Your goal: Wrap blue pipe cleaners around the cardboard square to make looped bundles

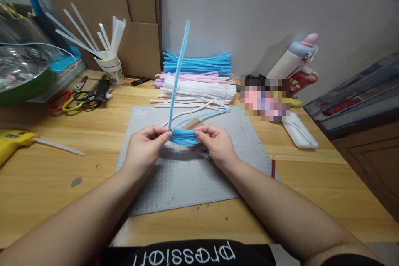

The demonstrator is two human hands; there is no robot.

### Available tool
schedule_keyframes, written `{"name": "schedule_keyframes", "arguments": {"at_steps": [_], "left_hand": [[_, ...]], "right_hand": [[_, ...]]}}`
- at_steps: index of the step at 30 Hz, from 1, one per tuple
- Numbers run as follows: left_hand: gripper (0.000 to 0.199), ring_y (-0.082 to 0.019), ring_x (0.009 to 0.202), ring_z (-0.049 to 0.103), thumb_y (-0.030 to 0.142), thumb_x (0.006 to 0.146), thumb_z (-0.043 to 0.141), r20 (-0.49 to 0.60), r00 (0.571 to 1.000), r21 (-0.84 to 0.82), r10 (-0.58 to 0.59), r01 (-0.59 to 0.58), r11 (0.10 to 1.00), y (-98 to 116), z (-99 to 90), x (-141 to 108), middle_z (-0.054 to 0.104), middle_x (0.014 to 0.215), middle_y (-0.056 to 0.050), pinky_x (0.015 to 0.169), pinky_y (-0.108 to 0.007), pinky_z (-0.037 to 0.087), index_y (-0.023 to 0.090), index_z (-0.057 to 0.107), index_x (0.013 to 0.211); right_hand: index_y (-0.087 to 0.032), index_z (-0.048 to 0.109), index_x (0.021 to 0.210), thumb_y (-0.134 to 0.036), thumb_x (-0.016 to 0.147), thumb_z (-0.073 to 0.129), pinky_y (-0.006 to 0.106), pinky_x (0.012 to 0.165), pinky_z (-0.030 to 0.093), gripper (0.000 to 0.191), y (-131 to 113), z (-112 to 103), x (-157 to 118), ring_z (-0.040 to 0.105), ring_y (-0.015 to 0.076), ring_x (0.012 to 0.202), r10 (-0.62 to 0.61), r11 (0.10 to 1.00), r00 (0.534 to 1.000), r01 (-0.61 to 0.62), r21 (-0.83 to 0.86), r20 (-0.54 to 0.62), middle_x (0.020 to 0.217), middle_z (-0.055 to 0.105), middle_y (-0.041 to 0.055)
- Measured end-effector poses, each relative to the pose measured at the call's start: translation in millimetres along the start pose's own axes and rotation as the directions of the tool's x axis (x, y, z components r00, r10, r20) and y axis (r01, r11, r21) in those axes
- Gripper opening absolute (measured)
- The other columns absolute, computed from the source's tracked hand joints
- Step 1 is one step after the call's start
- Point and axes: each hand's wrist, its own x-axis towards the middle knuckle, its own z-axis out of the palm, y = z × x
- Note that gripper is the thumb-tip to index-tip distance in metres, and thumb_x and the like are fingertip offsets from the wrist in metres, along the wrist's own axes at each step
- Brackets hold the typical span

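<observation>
Both hands hold a flat coil of blue pipe cleaner (183, 136) above the grey cutting mat (187, 178). My left hand (148, 145) pinches its left end between thumb and fingers, where one long blue strand (179, 66) stands nearly upright. On the right end, the thumb and fingers of my right hand (216, 143) are closed. A piece of brown cardboard (193, 124) shows partly behind the coil. Beyond it, loose white and blue strands lie on the mat.
Bundles of blue (198, 64), pink and white pipe cleaners (199, 87) lie by the wall. Scissors (84, 97), a cup of glue sticks (110, 66) and a yellow glue gun (14, 143) are left; a white bottle (285, 60) and pencil (273, 167) are right.
</observation>
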Motion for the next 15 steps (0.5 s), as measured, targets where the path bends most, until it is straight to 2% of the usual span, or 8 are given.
{"name": "schedule_keyframes", "arguments": {"at_steps": [4,8,11,15], "left_hand": [[0.023,-0.013,0.061,0.057,0.03,0.056,0.081,-0.012,1.0,0.01,0.001,-0.001,1.0,1.2,-0.8,-0.1,0.067,0.065,-0.001,0.063,-0.025,0.044,0.015,0.068,0.069],[0.022,-0.013,0.061,0.058,0.029,0.057,0.081,-0.016,1.0,0.025,-0.001,0.001,1.0,3.5,-1.5,1.8,0.068,0.065,-0.001,0.064,-0.025,0.045,0.015,0.068,0.069],[0.022,-0.013,0.061,0.057,0.029,0.057,0.081,0.002,1.0,0.031,-0.008,0.008,0.999,4.8,-1.3,2.5,0.068,0.066,-0.001,0.064,-0.025,0.044,0.015,0.069,0.069],[0.022,-0.013,0.061,0.057,0.029,0.057,0.081,0.003,1.0,0.036,-0.002,0.002,0.999,5.9,-1.2,1.7,0.068,0.066,-0.001,0.063,-0.025,0.044,0.015,0.069,0.069]], "right_hand": [[-0.015,0.068,0.079,-0.04,0.065,0.078,0.029,0.053,0.052,0.03,0.3,2.4,-3.2,0.06,0.0133,0.051,0.013,0.999,1.0,-0.012,0.034,-0.019,0.063,0.067,0.0005],[-0.018,0.066,0.076,-0.035,0.064,0.08,0.026,0.06,0.052,0.025,0.6,2.6,-5.1,0.064,0.0136,0.065,0.014,0.996,0.999,-0.017,0.087,0.043,0.077,0.071,0.0015],[-0.02,0.066,0.086,-0.032,0.065,0.08,0.025,0.063,0.052,0.028,0.1,1.6,-5.0,0.064,0.0127,0.071,0.0,0.994,0.994,-0.012,0.105,0.114,0.082,0.071,-0.0001],[-0.021,0.066,0.101,-0.034,0.07,0.075,0.027,0.069,0.051,0.035,-0.6,0.5,-5.2,0.065,0.0141,0.076,-0.057,0.998,0.989,0.052,0.043,0.135,0.088,0.071,0.0017]]}}
